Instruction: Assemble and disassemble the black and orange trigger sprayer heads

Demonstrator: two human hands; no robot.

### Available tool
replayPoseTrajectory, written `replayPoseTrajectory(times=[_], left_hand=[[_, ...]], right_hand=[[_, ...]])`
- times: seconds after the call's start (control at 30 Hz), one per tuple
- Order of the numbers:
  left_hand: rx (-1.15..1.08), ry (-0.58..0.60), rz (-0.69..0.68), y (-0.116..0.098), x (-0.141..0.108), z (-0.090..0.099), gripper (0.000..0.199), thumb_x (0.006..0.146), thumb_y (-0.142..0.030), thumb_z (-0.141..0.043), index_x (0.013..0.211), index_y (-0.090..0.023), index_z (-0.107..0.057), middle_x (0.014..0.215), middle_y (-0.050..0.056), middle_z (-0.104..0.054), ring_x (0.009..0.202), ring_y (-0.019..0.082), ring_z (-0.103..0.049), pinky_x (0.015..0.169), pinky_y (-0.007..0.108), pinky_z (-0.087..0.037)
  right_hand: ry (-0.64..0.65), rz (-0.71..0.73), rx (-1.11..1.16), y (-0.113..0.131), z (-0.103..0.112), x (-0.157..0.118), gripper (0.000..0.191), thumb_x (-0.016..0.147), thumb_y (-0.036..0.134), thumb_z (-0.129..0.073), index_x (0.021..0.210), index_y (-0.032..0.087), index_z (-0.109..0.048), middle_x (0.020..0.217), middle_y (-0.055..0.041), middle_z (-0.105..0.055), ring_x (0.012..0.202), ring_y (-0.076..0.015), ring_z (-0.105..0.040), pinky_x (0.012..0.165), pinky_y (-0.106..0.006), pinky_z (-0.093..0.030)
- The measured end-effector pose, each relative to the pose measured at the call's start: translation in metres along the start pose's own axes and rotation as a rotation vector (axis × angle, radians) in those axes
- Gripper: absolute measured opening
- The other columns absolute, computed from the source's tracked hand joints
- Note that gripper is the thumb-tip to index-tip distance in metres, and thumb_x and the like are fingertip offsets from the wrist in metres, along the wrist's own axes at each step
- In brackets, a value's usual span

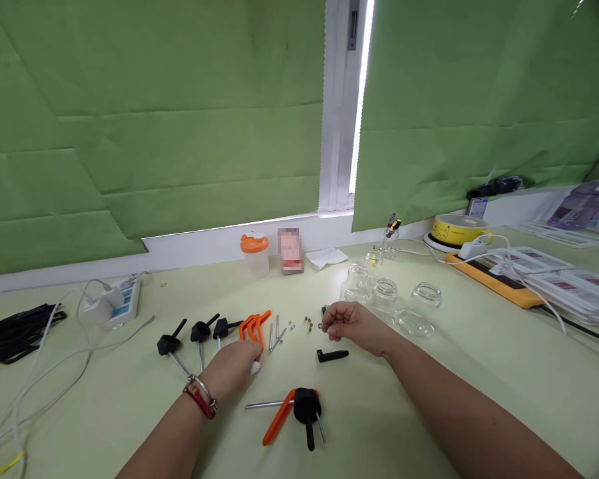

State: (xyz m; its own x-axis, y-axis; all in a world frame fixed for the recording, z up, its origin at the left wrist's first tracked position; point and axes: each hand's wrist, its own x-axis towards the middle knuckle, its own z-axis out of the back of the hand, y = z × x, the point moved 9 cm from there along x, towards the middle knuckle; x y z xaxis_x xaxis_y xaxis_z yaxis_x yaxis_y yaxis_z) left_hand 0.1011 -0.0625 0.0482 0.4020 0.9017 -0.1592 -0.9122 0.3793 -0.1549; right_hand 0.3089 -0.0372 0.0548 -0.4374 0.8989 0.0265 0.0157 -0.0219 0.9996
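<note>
My right hand [350,326] is pinched at the fingertips around a small coil spring [322,326]. Beside those fingertips lie several tiny brass pieces [309,326], and just below is a black plastic lever [332,356]. My left hand [234,367] rests low on the table with curled fingers, right by several orange levers [253,327]; a small white bit [255,367] shows at its edge, and what it grips is hidden. Several metal pins [278,336] lie between the hands. Nearer me sits an assembly of black knob, orange lever and rods [307,407].
Black knobs with metal rods [199,331] stand at left, near a power strip [124,303] and cables. Glass jars [419,309] are beyond my right hand. An orange-lidded cup [254,254] is at the back; an orange-edged tray [494,279] lies at right.
</note>
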Motion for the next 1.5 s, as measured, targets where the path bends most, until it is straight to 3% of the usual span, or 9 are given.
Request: replayPoseTrajectory(times=[0.23,0.63,0.77,0.97,1.13,1.5], left_hand=[[-0.063,-0.05,-0.007,0.005,0.002,0.0,0.013,0.068,-0.012,-0.041,0.059,-0.02,-0.038,0.065,0.005,-0.053,0.062,0.021,-0.048,0.053,0.03,-0.026],[-0.136,-0.056,-0.005,0.007,0.002,0.002,0.012,0.068,-0.012,-0.041,0.06,-0.02,-0.039,0.066,0.005,-0.052,0.061,0.021,-0.046,0.054,0.03,-0.027],[-0.163,-0.05,-0.021,0.008,0.001,0.005,0.013,0.068,-0.01,-0.038,0.061,-0.02,-0.042,0.067,0.004,-0.053,0.063,0.02,-0.045,0.055,0.029,-0.028],[-0.237,-0.055,0.031,0.017,-0.001,0.012,0.011,0.07,-0.013,-0.039,0.064,-0.02,-0.045,0.07,0.005,-0.055,0.063,0.019,-0.047,0.056,0.028,-0.032],[-0.26,-0.016,-0.024,0.012,-0.001,0.008,0.011,0.064,-0.01,-0.042,0.06,-0.019,-0.047,0.067,0.004,-0.056,0.066,0.02,-0.05,0.058,0.029,-0.034],[-0.189,-0.03,0.023,0.017,0.002,-0.001,0.01,0.065,-0.011,-0.042,0.061,-0.02,-0.042,0.068,0.005,-0.055,0.065,0.021,-0.049,0.055,0.029,-0.03]], right_hand=[[0.036,0.032,0.132,0.003,-0.005,-0.001,0.02,0.062,0.021,-0.073,0.078,0.014,-0.063,0.075,-0.0021,-0.066,0.064,-0.011,-0.06,0.065,-0.028,-0.047],[0.017,0.007,0.142,0.0,-0.003,-0.002,0.026,0.06,0.025,-0.077,0.081,0.014,-0.066,0.07,0.0001,-0.061,0.064,-0.0085,-0.053,0.059,-0.023,-0.044],[0.005,-0.005,0.116,0.002,-0.006,-0.004,0.026,0.06,0.027,-0.078,0.08,0.014,-0.066,0.073,-0.0003,-0.061,0.07,-0.0095,-0.055,0.065,-0.024,-0.045],[0.061,-0.017,0.088,0.0,-0.025,-0.007,0.03,0.06,0.032,-0.078,0.073,0.014,-0.058,0.094,-0.007,-0.064,0.085,-0.0149,-0.061,0.077,-0.032,-0.048],[0.096,-0.036,-0.025,-0.005,-0.036,-0.007,0.032,0.063,0.036,-0.075,0.079,0.014,-0.059,0.075,-0.0032,-0.065,0.075,-0.0148,-0.063,0.072,-0.031,-0.048],[0.085,-0.01,-0.148,-0.009,-0.033,-0.005,0.026,0.063,0.031,-0.074,0.078,0.014,-0.062,0.071,-0.0009,-0.062,0.063,-0.0096,-0.055,0.059,-0.024,-0.044]])
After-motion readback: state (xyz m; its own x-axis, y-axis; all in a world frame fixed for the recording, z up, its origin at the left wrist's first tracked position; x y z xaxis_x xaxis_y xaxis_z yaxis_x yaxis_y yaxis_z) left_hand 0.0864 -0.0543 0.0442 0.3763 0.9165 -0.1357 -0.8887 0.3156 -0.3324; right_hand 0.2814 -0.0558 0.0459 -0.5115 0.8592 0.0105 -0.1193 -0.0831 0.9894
